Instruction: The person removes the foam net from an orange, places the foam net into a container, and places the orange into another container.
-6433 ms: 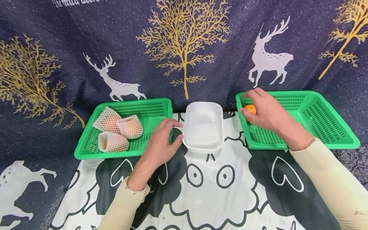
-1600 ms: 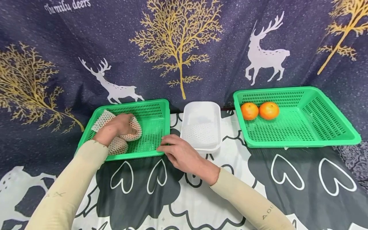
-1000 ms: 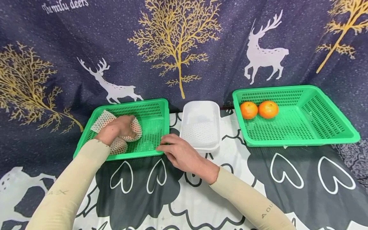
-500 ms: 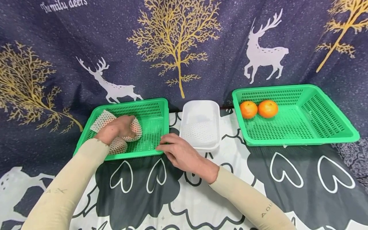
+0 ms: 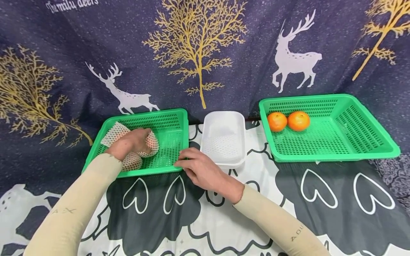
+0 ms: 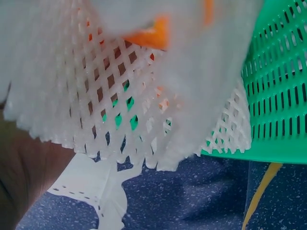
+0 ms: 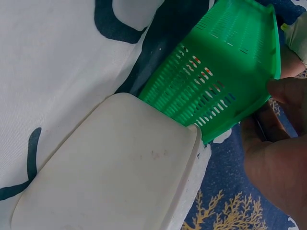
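My left hand (image 5: 136, 139) reaches into the left green basket (image 5: 169, 149) and grips a fruit in a white foam net (image 5: 153, 144), fingers curled over its top. Orange skin shows through the net's holes in the left wrist view, where the foam net (image 6: 120, 91) fills much of the frame. Two more netted fruits lie beside it, partly hidden by my hand and wrist: one behind (image 5: 116, 133), one in front (image 5: 132, 161). My right hand (image 5: 201, 169) pinches the basket's front right corner; in the right wrist view thumb and fingers meet the rim (image 7: 276, 57).
Between the baskets stands a white plastic tub (image 5: 223, 124) with a white foam net (image 5: 222, 145) lying in it. A second green basket (image 5: 336, 156) at the right holds two oranges (image 5: 299, 121) side by side in its left end. A patterned curtain hangs right behind everything.
Earlier my right hand held an orange in the right basket; now it is at the left basket's corner. My left hand has moved onto a netted fruit. Over the last second both stay nearly still.
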A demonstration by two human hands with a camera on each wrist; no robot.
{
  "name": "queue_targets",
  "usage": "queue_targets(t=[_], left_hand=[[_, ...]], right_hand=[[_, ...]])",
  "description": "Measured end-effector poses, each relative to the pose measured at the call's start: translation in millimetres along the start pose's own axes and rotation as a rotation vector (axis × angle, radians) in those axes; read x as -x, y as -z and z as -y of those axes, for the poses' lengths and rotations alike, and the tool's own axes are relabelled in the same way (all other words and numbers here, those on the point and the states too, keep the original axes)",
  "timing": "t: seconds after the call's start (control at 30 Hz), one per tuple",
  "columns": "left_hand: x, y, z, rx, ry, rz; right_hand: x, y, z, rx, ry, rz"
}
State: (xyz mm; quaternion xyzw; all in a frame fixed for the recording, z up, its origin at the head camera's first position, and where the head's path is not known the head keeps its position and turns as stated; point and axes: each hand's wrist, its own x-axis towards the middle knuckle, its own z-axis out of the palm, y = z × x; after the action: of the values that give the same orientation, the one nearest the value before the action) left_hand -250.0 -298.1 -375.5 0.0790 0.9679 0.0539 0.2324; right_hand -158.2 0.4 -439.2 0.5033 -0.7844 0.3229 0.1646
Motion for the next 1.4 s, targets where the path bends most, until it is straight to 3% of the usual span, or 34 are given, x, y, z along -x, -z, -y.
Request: queue_targets(t=[0.27,0.83,1.4], left_hand=[[-0.7,-2.3,1.5,-0.023,-0.005,-0.032],[12.7,0.2,5.4,-0.022,-0.047,-0.066],[35.7,7.8,-14.7,-0.029,-0.1,-0.142]], right_hand=[[-0.8,-0.4,-0.7,-0.007,-0.001,-0.007],[1.0,-1.1,3.7,-0.026,-0.021,0.003],[0.5,0.0,2.2,-0.016,-0.009,-0.006]])
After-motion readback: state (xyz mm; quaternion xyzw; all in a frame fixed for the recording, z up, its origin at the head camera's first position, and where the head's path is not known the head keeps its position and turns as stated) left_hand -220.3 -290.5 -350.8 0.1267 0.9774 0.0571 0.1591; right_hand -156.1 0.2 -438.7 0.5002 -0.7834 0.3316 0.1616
